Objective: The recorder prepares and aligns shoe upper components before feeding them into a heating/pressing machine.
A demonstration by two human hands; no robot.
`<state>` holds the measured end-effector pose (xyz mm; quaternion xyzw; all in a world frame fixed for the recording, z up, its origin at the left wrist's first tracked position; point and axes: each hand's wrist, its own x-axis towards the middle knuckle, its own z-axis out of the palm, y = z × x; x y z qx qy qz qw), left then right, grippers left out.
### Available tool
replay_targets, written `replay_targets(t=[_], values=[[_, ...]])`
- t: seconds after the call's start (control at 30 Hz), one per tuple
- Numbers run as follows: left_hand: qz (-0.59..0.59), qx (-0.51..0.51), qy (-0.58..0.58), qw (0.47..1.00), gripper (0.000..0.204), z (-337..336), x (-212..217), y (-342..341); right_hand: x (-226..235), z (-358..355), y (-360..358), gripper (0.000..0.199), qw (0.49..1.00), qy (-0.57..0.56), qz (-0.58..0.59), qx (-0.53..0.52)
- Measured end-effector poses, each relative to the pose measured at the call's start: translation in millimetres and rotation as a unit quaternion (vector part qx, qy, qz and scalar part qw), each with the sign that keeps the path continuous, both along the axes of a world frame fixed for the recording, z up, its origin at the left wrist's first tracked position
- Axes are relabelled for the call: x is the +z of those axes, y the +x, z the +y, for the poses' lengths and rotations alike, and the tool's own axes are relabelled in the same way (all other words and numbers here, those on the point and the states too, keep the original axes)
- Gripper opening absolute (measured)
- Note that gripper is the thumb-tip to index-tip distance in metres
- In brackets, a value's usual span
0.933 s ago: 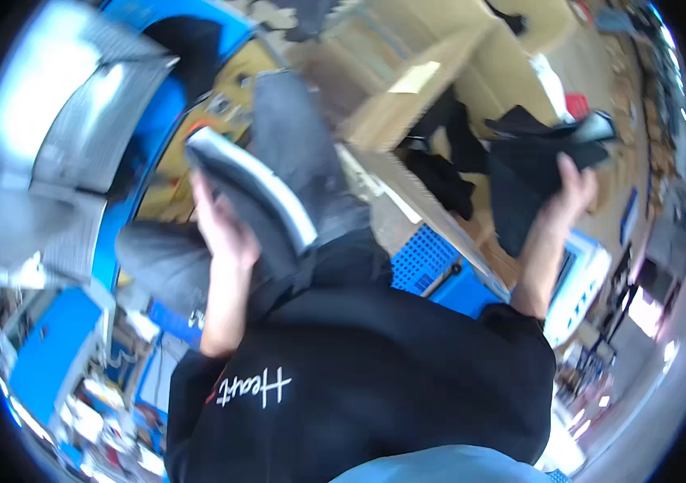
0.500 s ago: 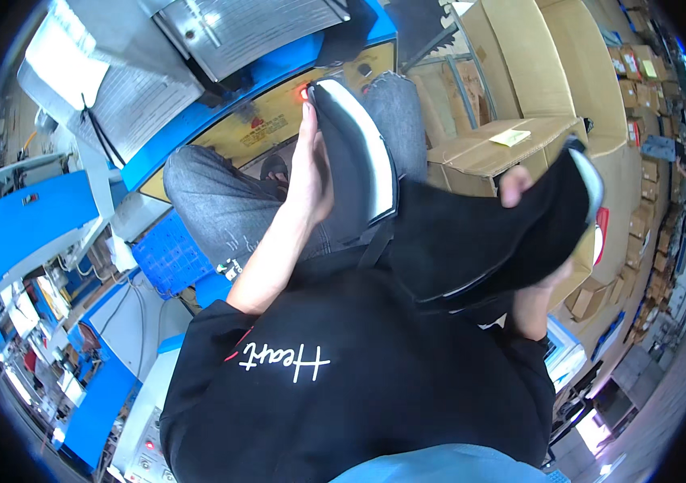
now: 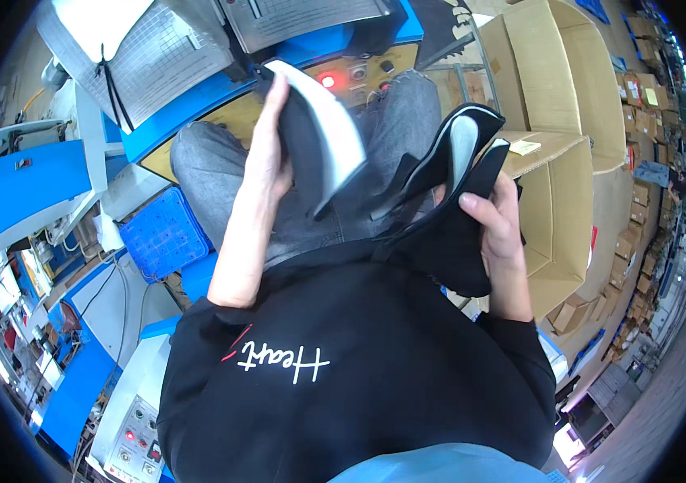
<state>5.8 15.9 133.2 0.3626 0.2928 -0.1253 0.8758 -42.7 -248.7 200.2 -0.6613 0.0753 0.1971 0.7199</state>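
My left hand [image 3: 266,157] is closed on the left edge of a curved black fabric piece with a white inner side [image 3: 328,121], raised above my lap. Its thumb lies along the black edge; the other fingers are mostly hidden behind. On the right, my right hand [image 3: 500,221] grips a folded bundle of black fabric with pale lining [image 3: 452,241], thumb on top. Several layered edges of that bundle fan out at its upper end. I cannot tell whether the two fabric pieces are joined; they come close together over my lap.
An open cardboard box [image 3: 560,209] stands right of my right hand. Ahead is a blue-framed machine with grey metal plates [image 3: 295,28] and a lit red button [image 3: 328,81]. A blue plastic crate [image 3: 164,233] sits at left, and a control box [image 3: 135,439] at lower left.
My right hand has turned its fabric from spread flat to folded, bringing thumb and layered edges into view. My left hand has shifted left and its piece has tilted, showing more white.
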Motion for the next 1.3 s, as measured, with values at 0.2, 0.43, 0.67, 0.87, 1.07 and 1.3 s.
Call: replay_targets(t=[0.2, 0.43, 0.67, 0.87, 1.07, 1.3], values=[[-0.034, 0.014, 0.011, 0.999, 0.048, -9.0, 7.2, 0.4, 20.0, -6.4, 18.3, 0.026, 0.951, -0.121, -0.173, 0.228], [-0.013, 0.002, 0.071, 0.997, 0.047, 13.6, -15.0, 16.7, 0.2, -8.8, 14.9, 0.041, 0.929, -0.149, -0.201, 0.274], [0.018, -0.072, 0.081, 0.994, 0.050, -4.7, 14.5, 15.9, 34.5, -20.0, 44.7, 0.035, 0.841, -0.208, -0.349, 0.357], [0.021, -0.222, 0.090, 0.971, 0.055, -35.3, -6.5, 40.3, 82.9, -0.7, 54.6, 0.023, 0.643, -0.383, -0.427, 0.507], [-0.010, -0.226, 0.098, 0.969, 0.052, -43.1, 6.0, 24.4, 50.2, 41.3, 42.6, 0.013, 0.375, -0.448, -0.499, 0.640], [0.040, -0.190, -0.003, 0.981, 0.055, -45.7, 10.7, 5.9, 30.1, 81.6, 17.6, 0.019, 0.163, -0.497, -0.546, 0.654]])
